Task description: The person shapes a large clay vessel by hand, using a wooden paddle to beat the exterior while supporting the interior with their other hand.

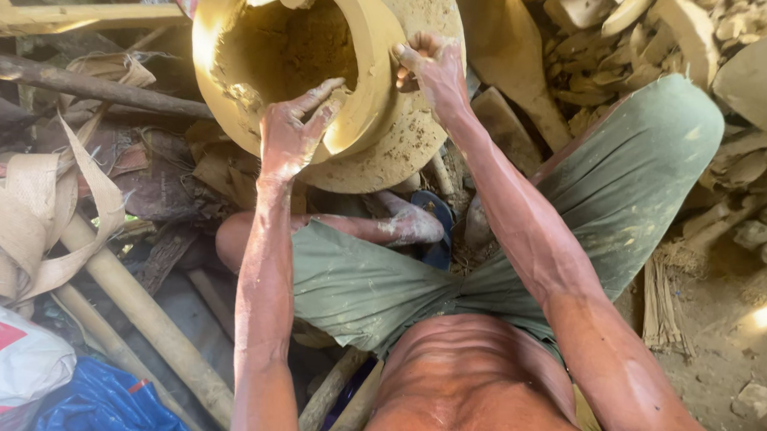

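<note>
A wide yellow-brown clay pot (233,85) with a thick rim stands on a round, clay-dusted wheel (413,147) in front of me. My left hand (293,134), smeared with pale clay, lies on the near rim with its fingers reaching into the opening. My right hand (433,69) presses against the pot's outer wall on the right side, fingers curled. The pot's inside is rough and shadowed. I sit with green shorts (630,176) and my knees spread around the wheel.
Bamboo poles (146,317) and strips of woven strap (42,215) lie at the left. A white sack (0,353) and blue plastic (102,406) sit at the lower left. Dry clay lumps (758,78) pile up at the upper right. A blue sandal (440,223) is under the wheel.
</note>
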